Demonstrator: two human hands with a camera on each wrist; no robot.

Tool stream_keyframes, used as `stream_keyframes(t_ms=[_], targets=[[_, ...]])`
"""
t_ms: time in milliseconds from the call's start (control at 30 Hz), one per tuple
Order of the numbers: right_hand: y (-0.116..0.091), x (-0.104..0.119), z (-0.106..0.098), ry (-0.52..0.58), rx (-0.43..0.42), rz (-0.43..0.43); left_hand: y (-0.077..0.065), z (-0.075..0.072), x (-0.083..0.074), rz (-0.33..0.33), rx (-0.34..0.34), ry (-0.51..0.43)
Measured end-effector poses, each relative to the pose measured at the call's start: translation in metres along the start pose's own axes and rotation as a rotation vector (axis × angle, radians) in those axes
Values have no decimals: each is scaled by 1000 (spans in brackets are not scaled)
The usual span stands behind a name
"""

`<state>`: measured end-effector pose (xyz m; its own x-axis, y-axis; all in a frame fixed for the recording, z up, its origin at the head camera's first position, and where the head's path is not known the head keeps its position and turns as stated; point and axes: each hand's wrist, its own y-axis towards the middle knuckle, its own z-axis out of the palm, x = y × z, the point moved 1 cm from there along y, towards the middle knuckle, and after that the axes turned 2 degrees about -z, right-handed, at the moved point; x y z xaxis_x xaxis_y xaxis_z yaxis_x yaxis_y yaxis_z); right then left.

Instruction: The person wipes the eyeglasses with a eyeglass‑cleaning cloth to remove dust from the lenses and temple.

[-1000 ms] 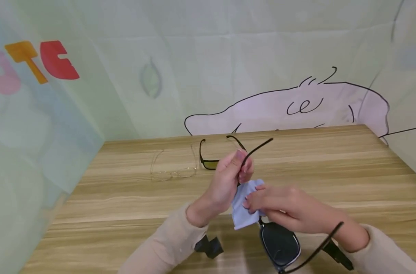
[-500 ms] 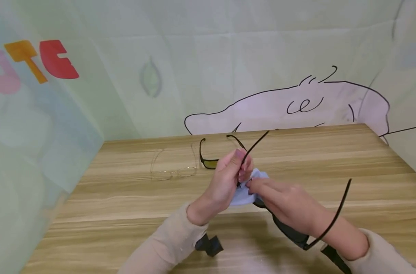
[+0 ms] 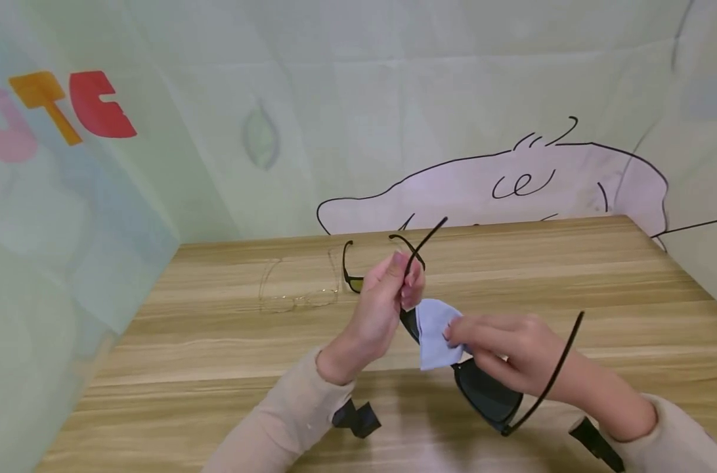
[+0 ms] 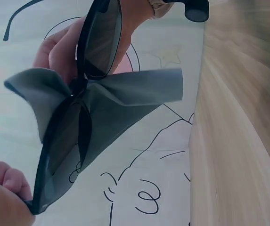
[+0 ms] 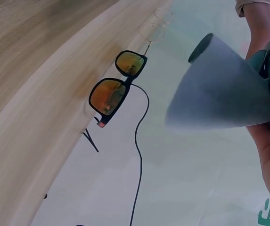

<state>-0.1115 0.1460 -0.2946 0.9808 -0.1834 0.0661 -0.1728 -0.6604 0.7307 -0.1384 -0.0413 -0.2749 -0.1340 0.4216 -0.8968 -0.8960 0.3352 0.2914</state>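
Observation:
My left hand (image 3: 382,309) grips black sunglasses (image 3: 490,394) by one end, near the hinge, with a temple arm sticking up past the thumb. The glasses slant above the table, their other temple arm sweeping up beside my right wrist. A light blue cleaning cloth (image 3: 438,335) lies over the lens nearer my left hand, and my right hand (image 3: 512,348) pinches it there. In the left wrist view, the cloth (image 4: 135,87) drapes on both sides of the frame near the bridge. The uncovered dark lens (image 4: 104,42) shows beside my right fingers.
Black-framed sunglasses with yellow-orange lenses (image 5: 107,96) rest on the wooden table (image 3: 217,368) behind my left hand, which partly hides them in the head view. Thin-rimmed clear eyeglasses (image 3: 322,297) lie left of them. A printed cloth backdrop (image 3: 358,118) rises behind the table.
The right hand first moved up with the cloth, tilting the sunglasses, then came back down and slightly right. More of the frame near my left fingers now shows. Both hands keep their holds.

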Motion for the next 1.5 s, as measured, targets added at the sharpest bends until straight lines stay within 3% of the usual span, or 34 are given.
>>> stream_keyframes(t_ms=[233, 400, 567, 700, 933, 1033, 1200, 1333, 1500], targets=[[4, 1, 1, 84, 20, -171, -1, 3, -1, -26, -16, -34], [15, 6, 1, 100, 108, -203, -3, 7, -4, -41, -31, -58], [20, 10, 2, 94, 151, -104, -7, 9, -5, -47, 44, -76], [22, 13, 6, 31, 129, -12, -8, 9, -5, -37, 91, -64], [23, 14, 11, -153, 61, 60, -7, 10, -8, -24, 92, -30], [22, 9, 9, -168, 25, 57, -6, 8, -8, -23, 59, -12], [15, 3, 4, -88, 38, 88, -3, 3, -9, -1, -35, 43], [11, -1, 1, 12, 51, 130, -1, 0, -11, 0, -60, 85], [2, -3, -1, 253, 60, 384, 0, -4, -13, -21, -55, 159]])
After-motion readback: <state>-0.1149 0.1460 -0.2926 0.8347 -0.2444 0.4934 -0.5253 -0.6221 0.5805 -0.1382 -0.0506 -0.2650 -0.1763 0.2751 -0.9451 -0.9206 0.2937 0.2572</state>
